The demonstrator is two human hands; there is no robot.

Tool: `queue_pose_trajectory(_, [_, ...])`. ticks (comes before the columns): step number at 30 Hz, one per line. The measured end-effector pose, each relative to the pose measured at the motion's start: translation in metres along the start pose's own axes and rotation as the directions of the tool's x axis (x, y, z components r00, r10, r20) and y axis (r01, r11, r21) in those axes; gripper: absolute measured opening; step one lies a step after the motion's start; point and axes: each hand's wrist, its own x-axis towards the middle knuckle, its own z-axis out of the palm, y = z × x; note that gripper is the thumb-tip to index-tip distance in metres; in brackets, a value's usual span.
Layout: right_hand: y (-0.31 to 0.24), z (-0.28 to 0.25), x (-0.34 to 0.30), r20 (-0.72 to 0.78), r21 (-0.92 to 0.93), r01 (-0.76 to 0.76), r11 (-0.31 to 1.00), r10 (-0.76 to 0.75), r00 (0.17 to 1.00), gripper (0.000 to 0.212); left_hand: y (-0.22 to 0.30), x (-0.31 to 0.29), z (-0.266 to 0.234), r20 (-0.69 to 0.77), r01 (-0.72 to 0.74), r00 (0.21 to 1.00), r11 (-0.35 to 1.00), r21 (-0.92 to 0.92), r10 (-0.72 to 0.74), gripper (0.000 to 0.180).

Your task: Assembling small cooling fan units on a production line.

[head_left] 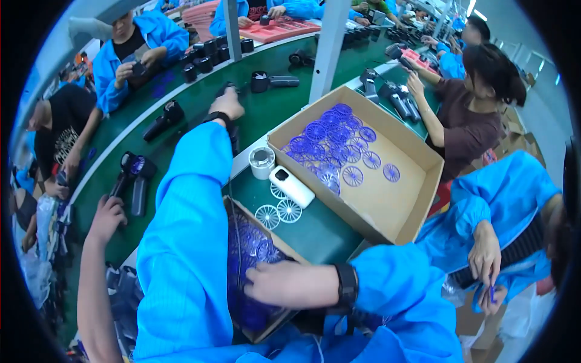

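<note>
Curved green worktop [196, 100], white metal post [330, 51], bright ceiling lights [471, 8]

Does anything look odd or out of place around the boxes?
The white handheld device and loose white spoked discs stand out by colour: they lie beside a large cardboard box of purple discs. Nothing looks spilled.

Loose, bright blue sleeves [184, 254] — black bands [347, 285] at both wrists.

Right hand [267, 284] among purple discs [249, 243], left hand [229, 104] over green conveyor [196, 97]
</note>
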Motion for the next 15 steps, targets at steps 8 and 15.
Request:
queue_pose_trajectory(8, [0.002,-0.015,0.003,0.063,0.102,-0.016,0.995,0.009,0.998,0.018,-0.019,-0.123,-0.13,-0.354,0.029,0.927,0.967,-0.253,-0.121,0.055])
queue_pose_trajectory(15, [0.012,0.013,-0.007,-0.254,0.035,-0.018,0.999,0.026,0.967,0.018,0.018,-0.239,-0.171,0.015,0.027,0.999,0.301,-0.953,-0.042,0.045])
